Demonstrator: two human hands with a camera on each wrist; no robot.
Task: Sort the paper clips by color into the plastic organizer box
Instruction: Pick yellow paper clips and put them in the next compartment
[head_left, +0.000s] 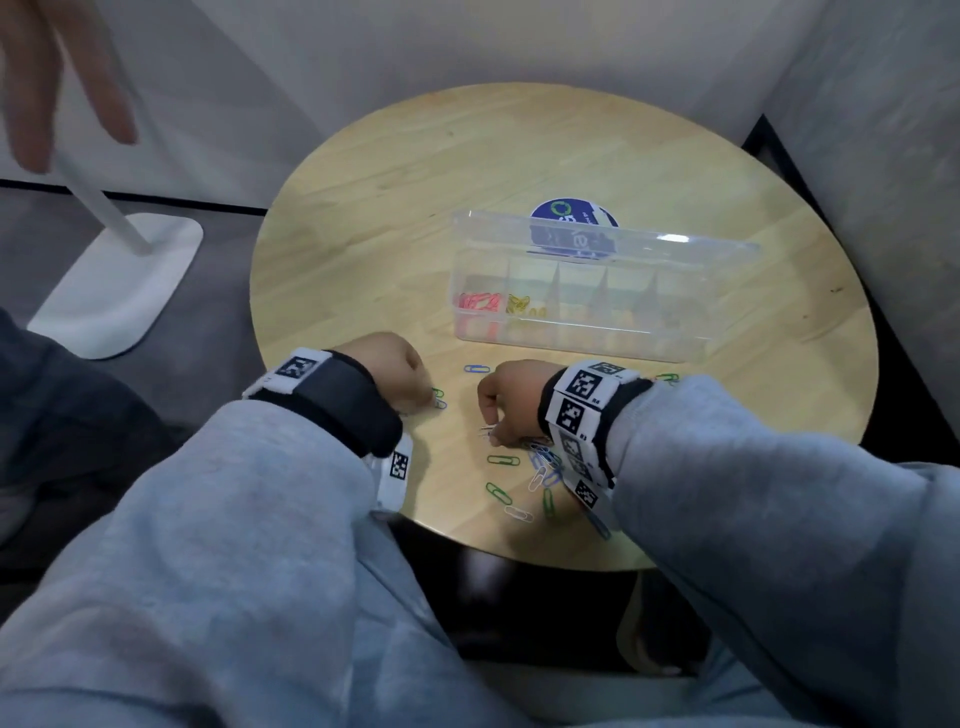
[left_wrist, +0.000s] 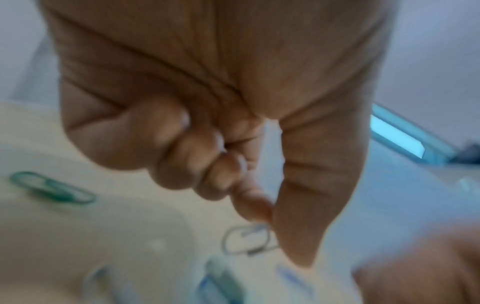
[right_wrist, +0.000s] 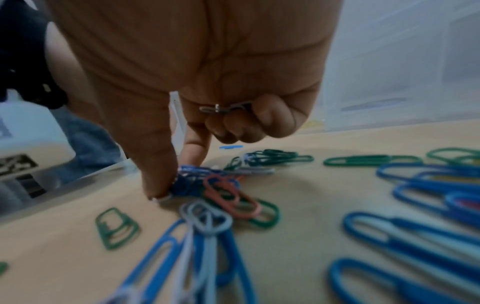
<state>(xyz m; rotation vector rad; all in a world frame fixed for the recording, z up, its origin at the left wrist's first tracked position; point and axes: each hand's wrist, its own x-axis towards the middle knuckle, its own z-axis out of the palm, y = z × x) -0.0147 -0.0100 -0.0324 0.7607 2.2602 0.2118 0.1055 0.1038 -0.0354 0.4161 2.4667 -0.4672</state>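
A clear plastic organizer box stands open on the round wooden table. Its leftmost compartment holds red clips and the one beside it yellow clips. My left hand has its fingers curled; thumb and forefinger pinch the end of a pale blue clip lying on the table, with a green clip beside it. My right hand keeps white clips tucked under its curled fingers. Its thumb and forefinger press into the mixed pile.
Loose blue, green and white clips lie near the table's front edge under my right wrist, and a single blue clip lies before the box. A blue round sticker shows behind the box. Another person's hand and a white lamp base are at left.
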